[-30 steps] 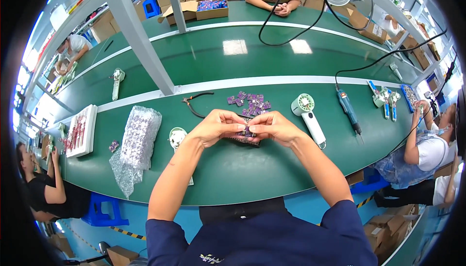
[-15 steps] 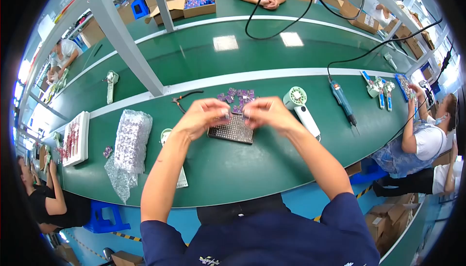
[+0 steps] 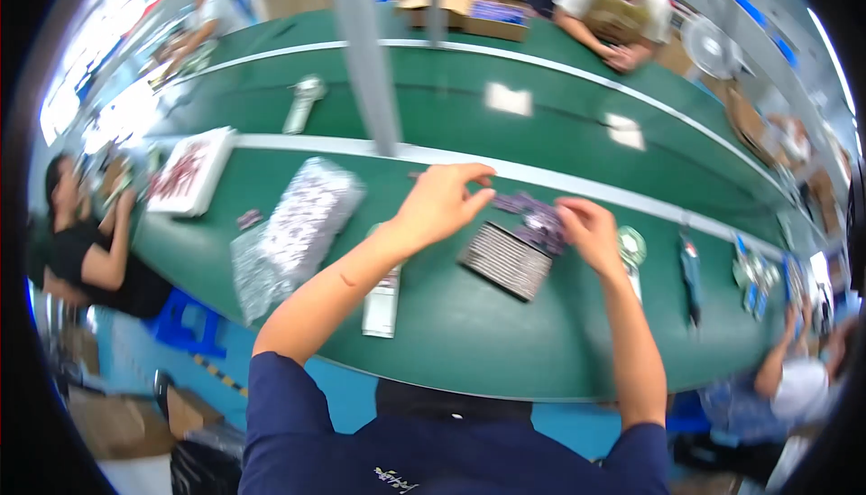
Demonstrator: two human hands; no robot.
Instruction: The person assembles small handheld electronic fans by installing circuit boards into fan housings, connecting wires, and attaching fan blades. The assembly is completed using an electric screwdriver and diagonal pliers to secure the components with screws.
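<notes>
Lying at the left of the green worktop (image 3: 433, 351), a white foam tray (image 3: 216, 175) is holding reddish parts. Next to it, a small loose board (image 3: 250, 219) is sitting beside a bubble-wrapped bundle (image 3: 311, 215), whose long axis is slanting from upper right to lower left. A white-handled fan (image 3: 382, 305) is lying partly beneath the left forearm.

The left hand (image 3: 444, 203) is hovering near the pile's left end, its thumb and forefinger spread apart with nothing showing between them. Between the two hands, a dark gridded tray (image 3: 508, 260) is lying with its long axis running from upper left to lower right. Just beyond its far edge, the purple circuit boards (image 3: 539, 221) are spreading along much the same slant.

The right hand (image 3: 593, 235) is being the nearer one: its fingers are overlapping the pile's right end, so the boards are lying immediately to their left. Blur is hiding whether those fingers are gripping a board. Farther right, a green-headed fan (image 3: 631, 245) and an electric screwdriver (image 3: 691, 280) are lying near each other.
</notes>
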